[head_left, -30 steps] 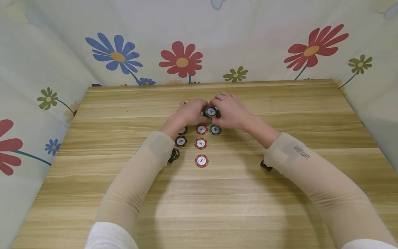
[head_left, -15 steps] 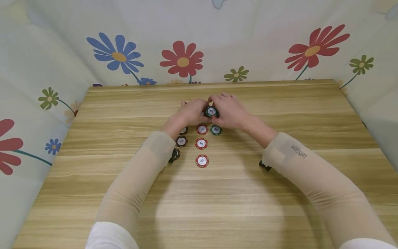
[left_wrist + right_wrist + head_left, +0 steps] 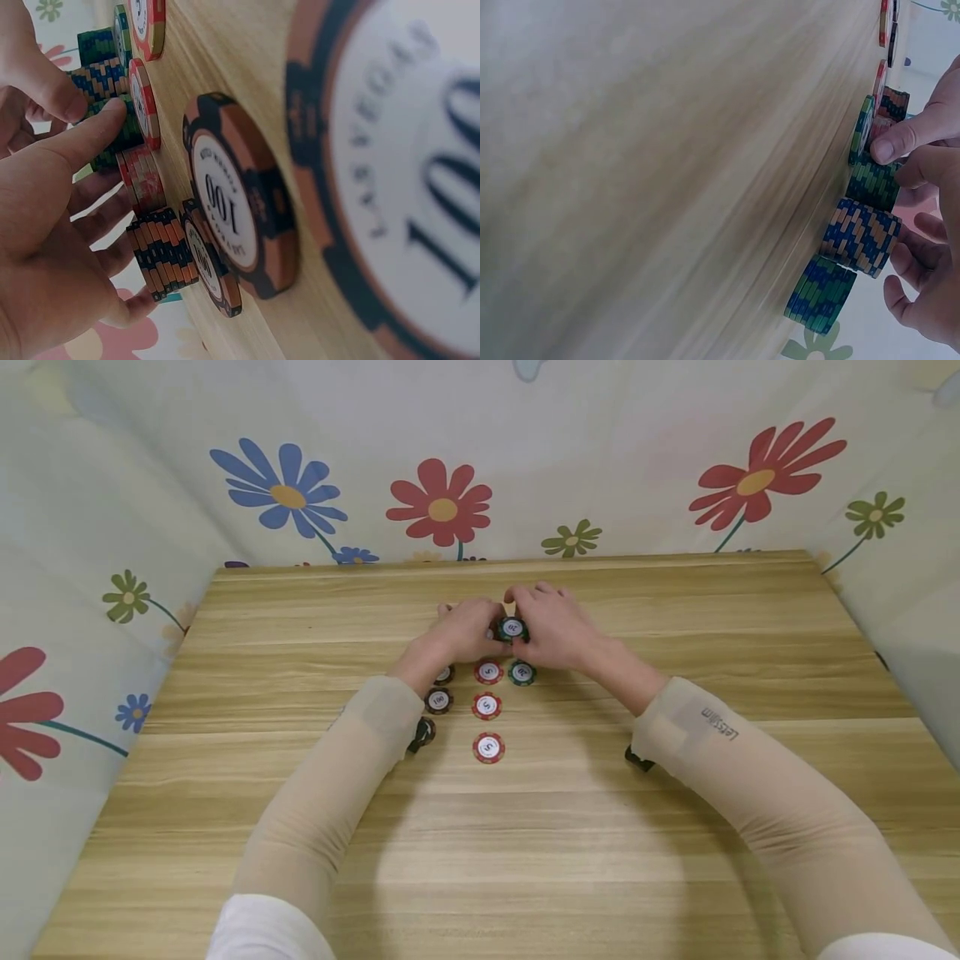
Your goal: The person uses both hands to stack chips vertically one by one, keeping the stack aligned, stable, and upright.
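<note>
A stack of green poker chips (image 3: 513,627), its top one marked 20, stands at the back between my hands. My right hand (image 3: 558,627) holds its right side with thumb and index finger. From the left, my left hand (image 3: 465,631) pinches it, thumb in front. In the left wrist view, its other fingers stretch behind a red chip stack (image 3: 142,180) and a black-and-orange chip stack (image 3: 160,251). The right wrist view shows a blue-and-tan chip stack (image 3: 861,236) beside the green one, then a blue-and-green chip stack (image 3: 820,295).
Flat on the wooden table (image 3: 510,868) lie red chips (image 3: 489,747) in a column, a green chip (image 3: 522,673) in front of the held stack, and black-and-brown 100 chips (image 3: 438,701) by my left wrist. A flowered curtain (image 3: 622,460) hangs behind the table.
Both hands stay at the green stack with barely any motion. The stack's top chip shows slightly farther right, and the whole view has shifted a little.
</note>
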{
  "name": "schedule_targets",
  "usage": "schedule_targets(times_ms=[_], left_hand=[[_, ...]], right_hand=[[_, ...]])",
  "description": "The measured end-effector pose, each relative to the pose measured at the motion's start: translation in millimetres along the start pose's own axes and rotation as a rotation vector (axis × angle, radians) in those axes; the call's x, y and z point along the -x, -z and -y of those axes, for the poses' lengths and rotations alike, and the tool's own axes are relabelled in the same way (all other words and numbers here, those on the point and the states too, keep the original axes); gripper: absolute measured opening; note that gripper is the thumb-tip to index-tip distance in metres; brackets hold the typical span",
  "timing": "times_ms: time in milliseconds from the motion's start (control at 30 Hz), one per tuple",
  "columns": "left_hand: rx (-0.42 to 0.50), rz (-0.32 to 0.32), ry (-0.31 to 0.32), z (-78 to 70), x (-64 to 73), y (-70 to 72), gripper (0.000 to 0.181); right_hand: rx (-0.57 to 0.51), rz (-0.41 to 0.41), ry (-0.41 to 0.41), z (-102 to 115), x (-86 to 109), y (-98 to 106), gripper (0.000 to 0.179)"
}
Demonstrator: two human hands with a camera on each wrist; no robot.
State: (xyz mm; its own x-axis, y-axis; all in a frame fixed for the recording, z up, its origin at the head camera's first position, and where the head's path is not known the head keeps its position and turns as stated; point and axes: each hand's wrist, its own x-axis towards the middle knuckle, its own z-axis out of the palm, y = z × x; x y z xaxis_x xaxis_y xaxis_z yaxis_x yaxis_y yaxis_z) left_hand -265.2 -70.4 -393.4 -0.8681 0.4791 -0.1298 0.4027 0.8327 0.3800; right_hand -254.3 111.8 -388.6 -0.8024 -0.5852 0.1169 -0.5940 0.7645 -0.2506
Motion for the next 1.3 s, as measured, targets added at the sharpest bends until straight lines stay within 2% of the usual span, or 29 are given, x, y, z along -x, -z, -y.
schedule_targets(times_ms=[267,433,500,600,733,800,933,1067,1300], left_hand=[[-0.011,0.002,-0.004,-0.3,-1.1,0.9,0.034],[-0.011,-0.002,-0.01,0.2,-1.1,0.8,0.035],[-0.01,-0.002,-0.008,0.5,-1.1,0.5,0.035],[-0.005,-0.001,-0.002,0.3,-0.6,0.7,0.035],[-0.003,0.0,0.006,-0.4,0.1,1.3,0.036],[-0.008,0.001,0.007,-0.6,0.3,1.5,0.037],[-0.013,0.005,0.007,-0.3,0.2,1.1,0.038],[-0.014,0.007,0.006,0.4,-0.4,0.4,0.039],[-0.011,0.008,0.008,0.4,0.1,0.5,0.04]], right_hand=[[-0.003,-0.039,0.044,-4.0,6.8,5.5,0.055],[0.012,-0.101,0.157,-7.1,15.1,9.3,0.036],[0.022,-0.099,0.198,-6.5,18.7,10.6,0.028],[0.039,-0.032,0.209,-3.4,24.0,11.7,0.02],[0.081,0.108,0.153,1.9,29.3,12.0,0.018],[0.095,0.148,0.127,3.4,30.7,11.3,0.019],[0.098,0.195,0.091,4.0,31.9,9.0,0.022],[0.105,0.234,0.097,3.3,31.3,5.8,0.024],[0.109,0.232,0.126,4.5,30.5,3.4,0.024]])
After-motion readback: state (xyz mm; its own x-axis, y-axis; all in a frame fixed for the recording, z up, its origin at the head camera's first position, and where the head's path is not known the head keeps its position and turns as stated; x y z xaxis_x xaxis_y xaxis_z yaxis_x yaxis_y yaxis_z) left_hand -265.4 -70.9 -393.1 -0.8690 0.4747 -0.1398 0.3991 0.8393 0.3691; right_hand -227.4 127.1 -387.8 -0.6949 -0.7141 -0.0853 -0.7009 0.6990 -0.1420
